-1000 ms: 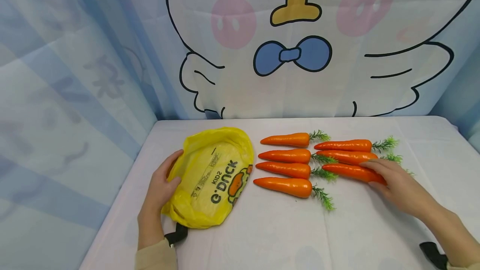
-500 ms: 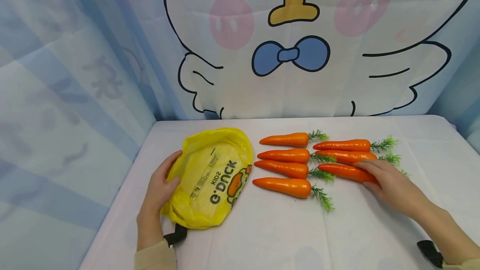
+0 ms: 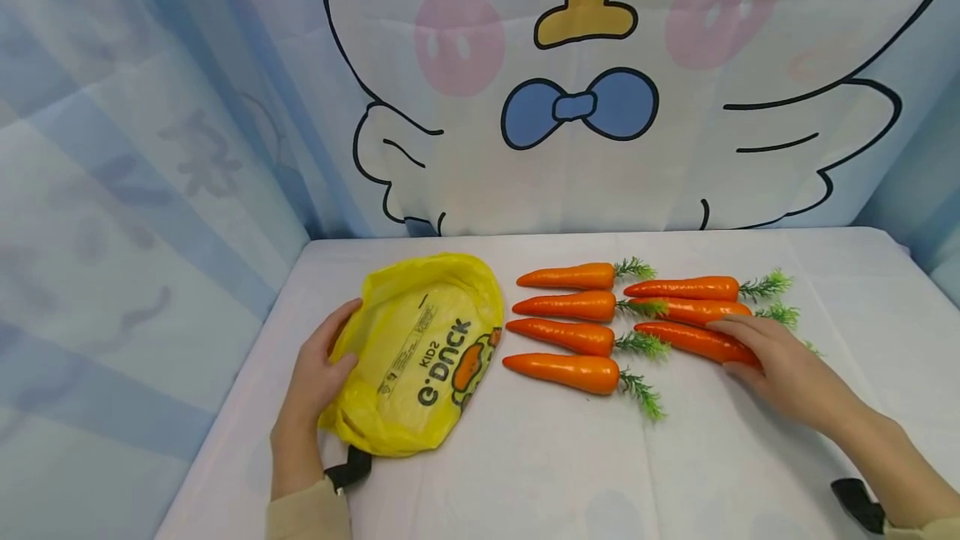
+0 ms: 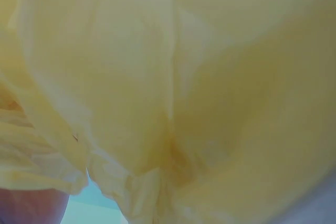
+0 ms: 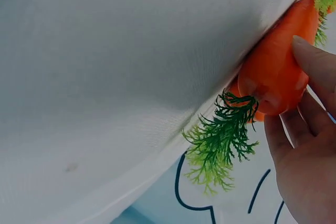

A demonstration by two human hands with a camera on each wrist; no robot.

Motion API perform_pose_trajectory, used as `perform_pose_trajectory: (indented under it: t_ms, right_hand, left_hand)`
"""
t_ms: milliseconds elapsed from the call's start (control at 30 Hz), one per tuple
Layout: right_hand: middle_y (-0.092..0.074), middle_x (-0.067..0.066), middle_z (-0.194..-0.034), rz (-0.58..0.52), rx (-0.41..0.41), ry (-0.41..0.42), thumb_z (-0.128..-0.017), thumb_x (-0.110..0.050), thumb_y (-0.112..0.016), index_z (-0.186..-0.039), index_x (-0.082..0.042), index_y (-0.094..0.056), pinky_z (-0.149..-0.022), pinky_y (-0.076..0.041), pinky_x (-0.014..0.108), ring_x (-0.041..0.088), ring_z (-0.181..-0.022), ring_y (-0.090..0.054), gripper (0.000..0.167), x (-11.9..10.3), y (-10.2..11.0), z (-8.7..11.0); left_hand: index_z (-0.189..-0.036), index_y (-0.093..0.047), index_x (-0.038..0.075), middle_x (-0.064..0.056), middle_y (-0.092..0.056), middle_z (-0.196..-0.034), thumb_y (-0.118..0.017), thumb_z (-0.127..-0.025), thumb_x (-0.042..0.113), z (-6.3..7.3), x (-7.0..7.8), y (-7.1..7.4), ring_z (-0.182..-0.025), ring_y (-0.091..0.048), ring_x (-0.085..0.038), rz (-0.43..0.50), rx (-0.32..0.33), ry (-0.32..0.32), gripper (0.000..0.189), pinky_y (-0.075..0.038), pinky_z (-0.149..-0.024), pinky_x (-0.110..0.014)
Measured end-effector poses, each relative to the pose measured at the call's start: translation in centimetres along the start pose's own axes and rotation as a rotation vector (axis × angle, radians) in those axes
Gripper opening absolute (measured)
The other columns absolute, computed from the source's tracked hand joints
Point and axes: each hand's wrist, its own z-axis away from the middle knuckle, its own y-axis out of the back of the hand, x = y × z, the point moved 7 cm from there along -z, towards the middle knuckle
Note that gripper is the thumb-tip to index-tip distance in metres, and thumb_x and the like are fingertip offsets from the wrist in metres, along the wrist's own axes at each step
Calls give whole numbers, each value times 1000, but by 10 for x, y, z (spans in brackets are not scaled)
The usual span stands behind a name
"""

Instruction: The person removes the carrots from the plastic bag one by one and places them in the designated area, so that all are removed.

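Observation:
In the head view my left hand [image 3: 315,373] holds the left edge of a yellow plastic bag [image 3: 420,357] printed "G.DUCK KIDS", thumb on the near side. The bag lies fairly flat and fills most of the left wrist view. My right hand [image 3: 783,365] grips the thick end of an orange carrot [image 3: 690,340], the nearest of three on the right. In the right wrist view the thumb presses one side of this carrot [image 5: 278,61], with fingers on the other side. Its feathery green top [image 5: 220,135] hangs free.
Two more carrots lie just behind the gripped one, the farther carrot [image 3: 682,288] apart from it. Several carrots form a column beside the bag, the nearest carrot [image 3: 562,372] at its front. All rest on a white-covered table [image 3: 555,473], with a cartoon-printed cloth [image 3: 585,182] behind.
Between the first two frames my right hand shifts the gripped carrot slightly left, towards the column. Since then it stays nearly still. My left hand keeps its hold on the bag.

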Motion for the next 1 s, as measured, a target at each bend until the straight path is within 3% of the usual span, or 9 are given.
perform_pose_trajectory:
  t_ms: [467, 1000]
  right_hand:
    - [-56, 28, -126, -34, -22, -26, -73, 2, -85, -126, 4, -62, -89, -45, 70, 50, -114, -51, 58, 4, -2, 3]
    - [-58, 27, -124, -12, -5, 29, -72, 9, -81, -124, 3, -64, -87, -45, 68, 49, -113, -51, 54, 1, 0, 0]
  left_hand:
    - [-154, -42, 15, -7, -37, -159, -52, -85, -8, -3, -3, 0, -145, -32, -30, -44, 0, 15, 74, -26, -117, -55]
    - [-154, -42, 15, -9, -38, -159, -53, -85, -8, -1, -2, 0, -145, -33, -30, -27, -2, 10, 74, -25, -118, -55]
